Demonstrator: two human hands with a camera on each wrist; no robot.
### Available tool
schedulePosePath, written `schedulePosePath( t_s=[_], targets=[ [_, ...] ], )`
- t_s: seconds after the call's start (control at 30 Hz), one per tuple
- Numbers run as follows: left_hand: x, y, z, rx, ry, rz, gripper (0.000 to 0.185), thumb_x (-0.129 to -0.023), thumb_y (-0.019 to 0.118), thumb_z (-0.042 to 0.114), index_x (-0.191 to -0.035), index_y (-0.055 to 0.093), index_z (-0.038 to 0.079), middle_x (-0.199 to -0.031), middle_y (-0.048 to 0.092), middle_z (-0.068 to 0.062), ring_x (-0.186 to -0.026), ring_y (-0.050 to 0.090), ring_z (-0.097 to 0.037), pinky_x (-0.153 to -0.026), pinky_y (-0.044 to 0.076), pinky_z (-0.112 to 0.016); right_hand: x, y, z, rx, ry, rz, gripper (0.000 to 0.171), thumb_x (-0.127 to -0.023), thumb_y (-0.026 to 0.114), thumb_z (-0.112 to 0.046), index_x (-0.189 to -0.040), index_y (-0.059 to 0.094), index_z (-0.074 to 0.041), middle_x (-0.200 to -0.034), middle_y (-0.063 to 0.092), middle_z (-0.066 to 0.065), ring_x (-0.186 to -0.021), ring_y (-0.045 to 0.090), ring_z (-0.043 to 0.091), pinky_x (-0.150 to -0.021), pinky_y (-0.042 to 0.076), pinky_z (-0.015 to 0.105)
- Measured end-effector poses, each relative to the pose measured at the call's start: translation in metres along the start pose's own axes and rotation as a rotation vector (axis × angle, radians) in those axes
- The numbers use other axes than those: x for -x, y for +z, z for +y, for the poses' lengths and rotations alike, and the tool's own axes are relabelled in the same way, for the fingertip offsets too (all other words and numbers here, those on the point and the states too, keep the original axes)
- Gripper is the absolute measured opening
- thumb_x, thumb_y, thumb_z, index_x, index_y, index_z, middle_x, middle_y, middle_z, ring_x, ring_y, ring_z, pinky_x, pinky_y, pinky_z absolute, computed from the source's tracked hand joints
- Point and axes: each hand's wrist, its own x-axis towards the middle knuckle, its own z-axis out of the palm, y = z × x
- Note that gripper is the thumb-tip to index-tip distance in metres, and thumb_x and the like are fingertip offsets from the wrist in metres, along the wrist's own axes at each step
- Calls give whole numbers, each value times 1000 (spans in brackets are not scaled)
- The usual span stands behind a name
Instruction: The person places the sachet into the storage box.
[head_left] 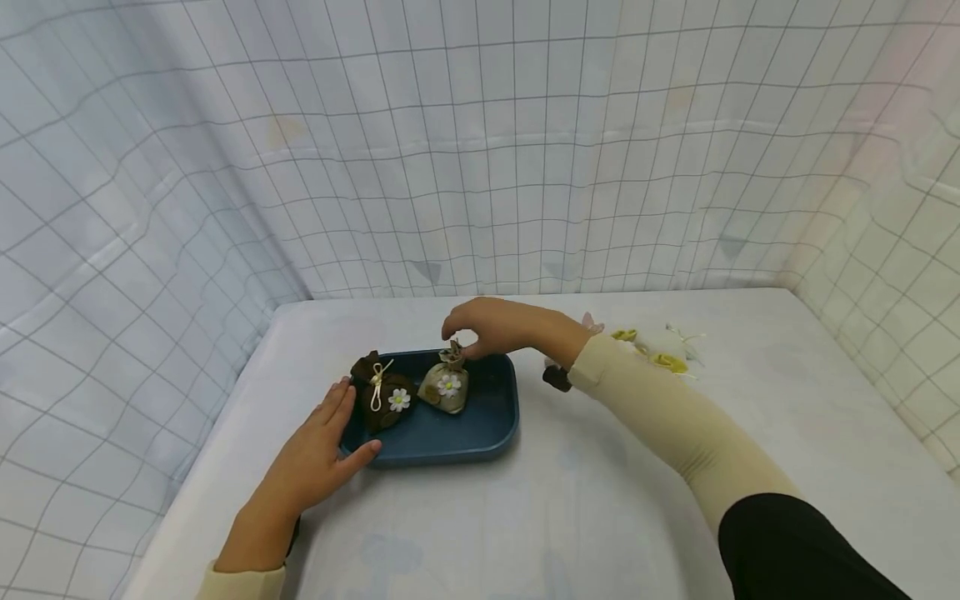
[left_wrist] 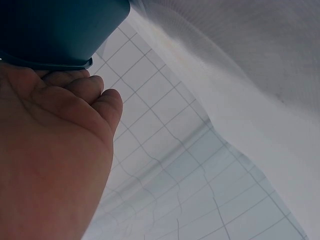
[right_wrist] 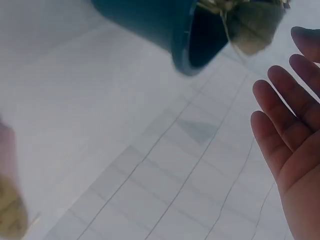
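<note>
The small beige cloth pouch with a white daisy (head_left: 446, 388) sits inside the dark blue plastic tray (head_left: 480, 429) on the white table (head_left: 600, 500), at about 3 o'clock from the dark brown cloth pouch with a cream bow (head_left: 384, 394). The right hand (head_left: 491, 327) hovers at its tied neck, fingertips bunched there; whether that grip actually pinches cannot be told. The left hand (head_left: 315, 462) lies flat against the tray's 8 o'clock corner, fingers straight. The pouch looks soft, light and squashy, so the gathered neck seems the surest hold.
</note>
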Motion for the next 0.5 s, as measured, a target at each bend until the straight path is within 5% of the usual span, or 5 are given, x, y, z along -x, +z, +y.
schedulePosePath(
  t_s=[0.5],
  targets=[
    [1,-1,0,2,-1,-9,93,-95,61,52,-156,19,-5,-162,16,-22,-146,20,-43,-109,29,-61,128,-17,44,-176,290,294,38,-93,72,-21,-129,64,-11,-129,62,5,-122,54,24,-97,48,44]
  ],
)
